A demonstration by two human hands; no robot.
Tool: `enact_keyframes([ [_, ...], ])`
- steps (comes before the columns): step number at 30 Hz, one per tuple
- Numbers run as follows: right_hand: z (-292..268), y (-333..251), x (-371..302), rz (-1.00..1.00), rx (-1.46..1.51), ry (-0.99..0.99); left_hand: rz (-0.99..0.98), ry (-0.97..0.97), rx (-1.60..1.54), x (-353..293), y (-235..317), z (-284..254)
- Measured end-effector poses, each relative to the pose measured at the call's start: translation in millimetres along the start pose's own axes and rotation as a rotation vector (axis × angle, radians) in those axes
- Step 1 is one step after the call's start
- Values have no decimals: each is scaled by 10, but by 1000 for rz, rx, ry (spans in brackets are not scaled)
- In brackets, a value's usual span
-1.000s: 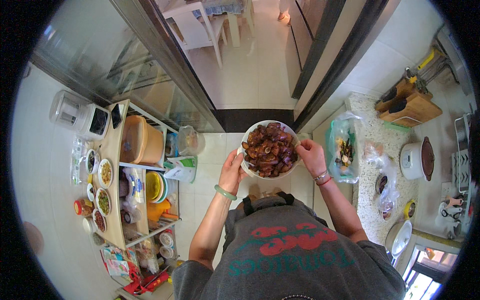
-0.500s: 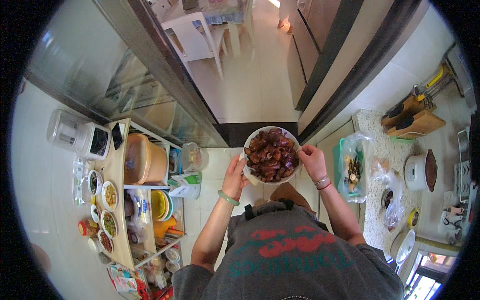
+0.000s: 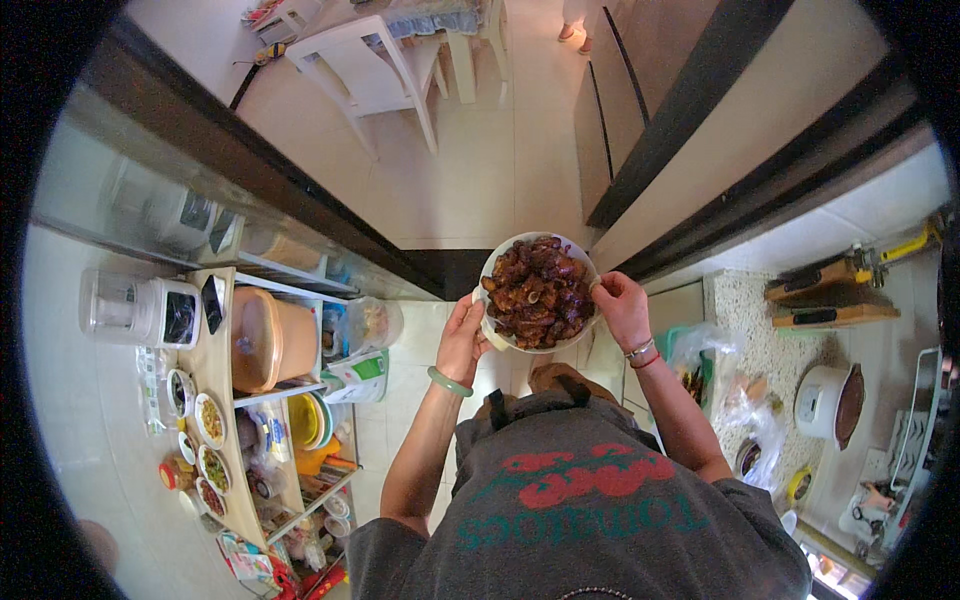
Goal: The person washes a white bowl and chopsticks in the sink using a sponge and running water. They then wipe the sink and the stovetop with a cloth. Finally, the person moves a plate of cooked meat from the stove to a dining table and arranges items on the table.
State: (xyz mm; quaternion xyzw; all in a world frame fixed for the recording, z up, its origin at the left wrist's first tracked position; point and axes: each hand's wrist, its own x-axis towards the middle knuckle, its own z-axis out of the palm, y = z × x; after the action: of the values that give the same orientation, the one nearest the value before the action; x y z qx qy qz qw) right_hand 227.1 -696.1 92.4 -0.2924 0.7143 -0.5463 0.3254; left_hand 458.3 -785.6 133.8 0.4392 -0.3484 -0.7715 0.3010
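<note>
A round white dish (image 3: 489, 264) piled with dark, glossy brown chunks of cooked food (image 3: 540, 293) is held out in front of my body. My left hand (image 3: 463, 343) closes on its left rim, with a pale cloth or paper (image 3: 491, 334) between palm and dish. On the right side, my right hand (image 3: 622, 312) pinches the rim, thumb toward the food. The dish looks about level. Its underside and some of my fingertips are hidden.
A dark-framed doorway (image 3: 450, 268) lies ahead, with a white chair (image 3: 365, 75) and another person's feet (image 3: 575, 38) beyond. A loaded shelf (image 3: 245, 490) stands left, with small bowls and a tan bin (image 3: 290, 340). Right is a speckled counter (image 3: 745, 300) with a white pot (image 3: 822, 400).
I have moved toward the doorway, so its frame now spreads wider. The counter and its green tray have slid back on the right. Both hands keep their hold on the dish.
</note>
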Motion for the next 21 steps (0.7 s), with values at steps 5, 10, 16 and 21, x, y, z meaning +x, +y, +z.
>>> enact_keyframes([
  [5, -81, -79, 512, -16, -28, -14, 10, 21, -68, 418, 50, 176],
  [10, -84, -185, 920, 3, -66, -26, 41, 41, -136, 765, 137, 263],
  [16, 116, -245, 1446, -12, -88, -83, 64, 68, -151, 1174, 367, 242],
  [21, 408, -383, 1962, -22, -96, -90, 81, 79, -187, 1622, 685, 176],
])
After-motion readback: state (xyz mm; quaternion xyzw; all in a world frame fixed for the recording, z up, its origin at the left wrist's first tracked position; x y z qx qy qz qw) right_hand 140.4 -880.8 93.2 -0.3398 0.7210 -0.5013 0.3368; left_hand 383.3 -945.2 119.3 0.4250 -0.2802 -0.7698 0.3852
